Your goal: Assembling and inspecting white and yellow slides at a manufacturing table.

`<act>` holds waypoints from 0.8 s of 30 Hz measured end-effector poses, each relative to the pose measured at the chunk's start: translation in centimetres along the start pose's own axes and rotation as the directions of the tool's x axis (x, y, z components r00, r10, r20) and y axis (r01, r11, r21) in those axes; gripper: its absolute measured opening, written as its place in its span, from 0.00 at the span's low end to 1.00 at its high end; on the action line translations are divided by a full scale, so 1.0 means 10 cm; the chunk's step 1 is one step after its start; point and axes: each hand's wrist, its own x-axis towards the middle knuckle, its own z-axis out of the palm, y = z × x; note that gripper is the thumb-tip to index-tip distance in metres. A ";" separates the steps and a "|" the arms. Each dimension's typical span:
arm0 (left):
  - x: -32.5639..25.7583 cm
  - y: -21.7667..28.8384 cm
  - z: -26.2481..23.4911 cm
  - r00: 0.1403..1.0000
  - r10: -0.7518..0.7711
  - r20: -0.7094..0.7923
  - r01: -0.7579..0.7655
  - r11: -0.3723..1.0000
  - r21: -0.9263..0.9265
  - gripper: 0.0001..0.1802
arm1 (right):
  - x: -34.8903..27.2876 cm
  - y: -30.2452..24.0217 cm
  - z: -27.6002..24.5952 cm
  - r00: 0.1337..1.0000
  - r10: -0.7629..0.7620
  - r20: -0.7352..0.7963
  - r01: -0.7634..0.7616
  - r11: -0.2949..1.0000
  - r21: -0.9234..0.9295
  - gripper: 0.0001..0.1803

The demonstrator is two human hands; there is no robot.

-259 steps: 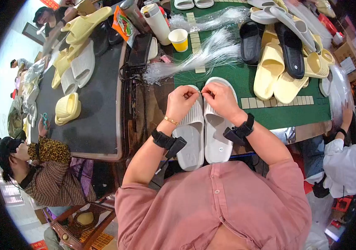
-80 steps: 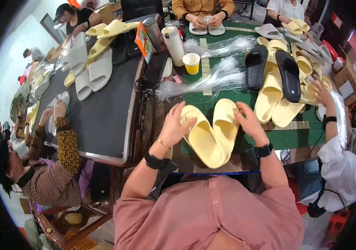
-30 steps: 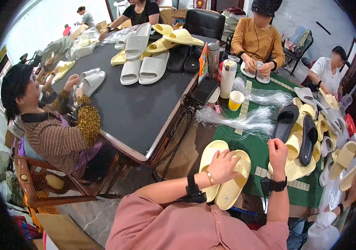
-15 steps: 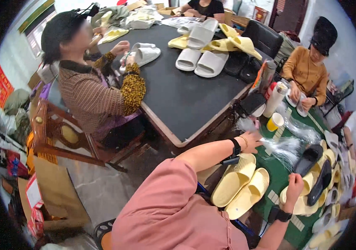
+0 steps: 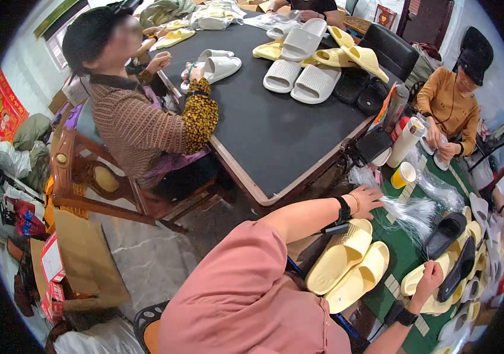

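Note:
A loose bundle of fine, clear plastic strands (image 5: 411, 213) lies on the green tabletop. My left hand (image 5: 365, 202) is open at its left end, palm down, fingers spread and touching the strands. My right hand (image 5: 431, 278) is closed in a pinch above the slippers at the right. A thin strand seems to run from the bundle to its fingertips; what lies inside the fingers is hidden. Just below my left wrist, two pale yellow slippers (image 5: 339, 256) sit side by side. Beyond my right hand, a black slipper (image 5: 444, 235) rests near more yellow ones.
A yellow cup (image 5: 403, 175) and a white bottle (image 5: 405, 141) stand behind the strands. Grey and yellow slippers (image 5: 317, 82) are heaped on the dark table (image 5: 281, 141). One person (image 5: 139, 118) works at left, another (image 5: 449, 109) at far right. An open cardboard box (image 5: 95, 259) is at lower left.
My left hand's fingers have spread out over the strands. My right hand stays pinched and has shifted slightly down and right in the picture. The whole view has shifted a little.

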 end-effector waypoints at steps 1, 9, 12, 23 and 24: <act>0.00 -0.01 0.03 1.000 0.005 0.001 -0.005 1.000 -0.001 0.37 | 0.02 -0.01 -0.01 1.000 -0.003 0.001 0.003 1.000 -0.016 0.14; -0.06 0.01 -0.02 1.000 -0.018 -0.016 0.018 0.999 -0.040 0.38 | 0.01 0.01 -0.01 0.998 -0.049 -0.046 0.050 0.999 0.011 0.16; -0.05 0.02 -0.03 1.000 -0.017 -0.025 0.016 0.999 -0.027 0.37 | -0.02 -0.01 -0.04 0.997 -0.056 -0.055 0.055 0.998 -0.020 0.17; -0.04 0.00 -0.02 0.999 -0.024 0.028 0.026 0.999 -0.048 0.38 | -0.03 0.06 -0.10 0.991 0.014 -0.137 -0.021 0.999 -0.047 0.13; -0.04 0.00 -0.03 0.999 -0.023 0.029 0.025 0.998 -0.049 0.38 | -0.04 0.03 -0.12 0.983 0.051 -0.174 -0.057 0.998 -0.026 0.12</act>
